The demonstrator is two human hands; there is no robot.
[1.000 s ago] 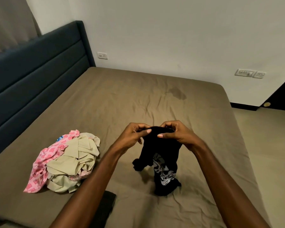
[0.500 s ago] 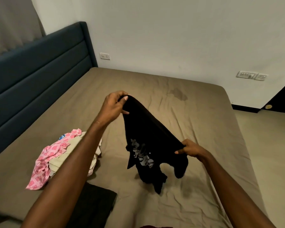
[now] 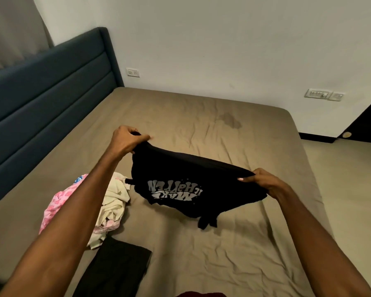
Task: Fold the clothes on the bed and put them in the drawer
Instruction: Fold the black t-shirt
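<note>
A black T-shirt (image 3: 193, 183) with a grey printed slogan is stretched out above the bed (image 3: 212, 243), its lower part touching the sheet. My left hand (image 3: 126, 140) grips one corner of its top edge, raised at the far left. My right hand (image 3: 263, 182) pinches the other corner, lower and to the right. A heap of a pink patterned garment (image 3: 56, 204) and a cream garment (image 3: 114, 200) lies to the left, partly hidden by my left forearm. No drawer is in view.
A dark folded garment (image 3: 116, 271) lies at the near edge of the bed. A blue padded headboard (image 3: 41, 99) runs along the left. A white wall stands behind the bed, with floor to the right.
The T-shirt was bunched between both hands a second ago. My hands have moved apart and spread it wide, so the printed slogan now shows.
</note>
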